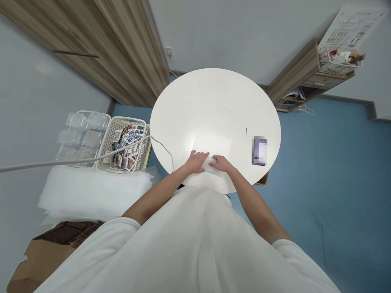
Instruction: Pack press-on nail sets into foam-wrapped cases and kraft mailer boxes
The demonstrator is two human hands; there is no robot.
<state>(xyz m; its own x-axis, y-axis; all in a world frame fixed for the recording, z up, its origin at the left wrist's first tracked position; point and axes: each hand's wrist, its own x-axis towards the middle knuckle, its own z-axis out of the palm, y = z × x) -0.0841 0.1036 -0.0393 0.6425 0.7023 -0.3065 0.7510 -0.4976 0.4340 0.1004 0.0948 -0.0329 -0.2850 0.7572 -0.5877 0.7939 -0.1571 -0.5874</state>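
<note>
A thin, translucent white sheet lies flat near the front edge of the white round table, with its near part folded into a small bundle. My left hand presses on the left side of this fold, fingers reaching to the right. From the other side my right hand grips the fold with curled fingers. The hands are a short gap apart. Whether anything lies inside the fold cannot be made out.
A blurred purple item lies at the table's right. A white cable crosses the left edge. Beyond it stand a basket of printed cards, a basket of clear boxes, a stack of white sheets and a cardboard box.
</note>
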